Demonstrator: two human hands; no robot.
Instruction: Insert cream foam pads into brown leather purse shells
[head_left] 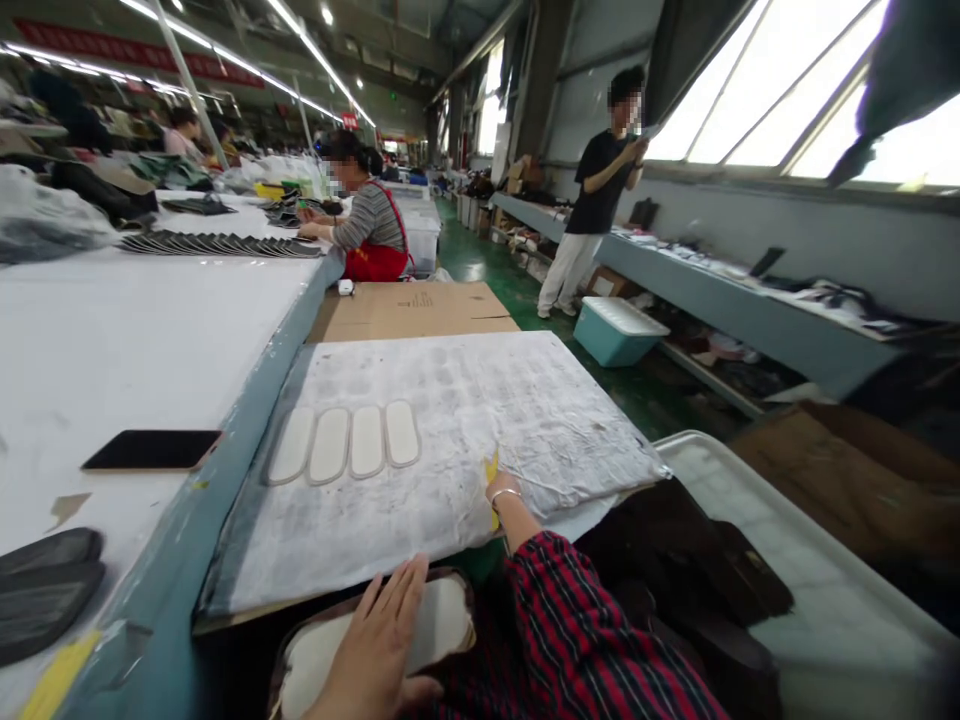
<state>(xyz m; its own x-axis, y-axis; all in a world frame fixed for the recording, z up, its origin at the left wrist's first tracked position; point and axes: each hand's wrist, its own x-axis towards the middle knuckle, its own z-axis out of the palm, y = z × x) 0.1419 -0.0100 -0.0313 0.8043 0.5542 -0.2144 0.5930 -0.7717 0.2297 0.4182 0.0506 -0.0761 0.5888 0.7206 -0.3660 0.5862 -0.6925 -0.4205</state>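
Note:
My left hand [382, 635] lies with its fingers stretched out across a pale, rounded panel with a dark brown border [446, 615], low in front of me. My right hand [504, 487] is closed over the near right part of the white-covered board [465, 390]. A slim yellow tool [491, 466] sticks out on both sides of its fist; its exact kind cannot be made out. Left of that hand, several flat cream oblong pieces with rounded ends [367, 441] lie in a row on the board.
To the left runs a white-topped table [187, 320] with a black phone [154, 450] and dark grey pieces [49, 590]. Cardboard [420, 305] lies beyond the board. At right is a white-rimmed bin [720, 450] with dark material. One person sits ahead; another stands by the windows.

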